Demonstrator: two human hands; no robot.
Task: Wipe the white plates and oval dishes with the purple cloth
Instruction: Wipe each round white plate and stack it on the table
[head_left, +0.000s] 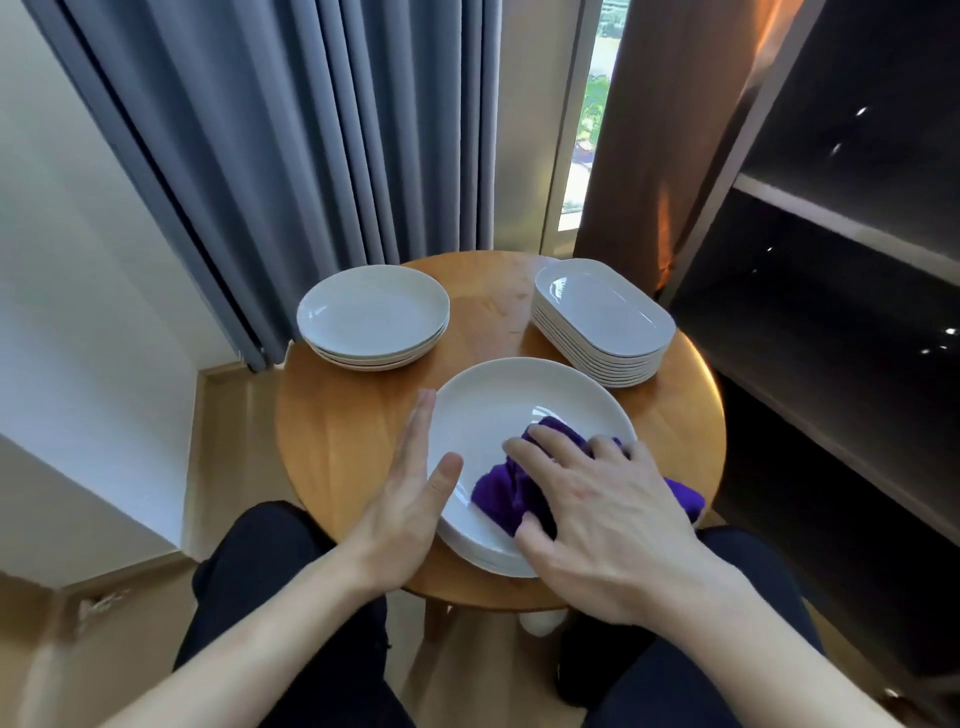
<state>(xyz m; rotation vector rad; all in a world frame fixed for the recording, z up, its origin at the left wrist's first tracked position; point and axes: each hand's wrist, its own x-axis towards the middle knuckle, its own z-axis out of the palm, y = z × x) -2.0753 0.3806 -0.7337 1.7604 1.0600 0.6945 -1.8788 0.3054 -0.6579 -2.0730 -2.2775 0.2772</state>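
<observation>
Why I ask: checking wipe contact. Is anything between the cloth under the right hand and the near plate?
Nothing visible does. The right hand presses the purple cloth onto the inside of the near plate. The left hand touches its left rim, beside the cloth, not under it.

table (332, 441): plate stack (373, 314) back left, oval dish stack (602, 317) back right, near plate stack (498, 410) front centre. cloth (501, 493) in its top plate, under right hand (608, 519). left hand (410, 499) against its left rim. curtain (311, 130) behind table, shelving (831, 260) to the right
</observation>
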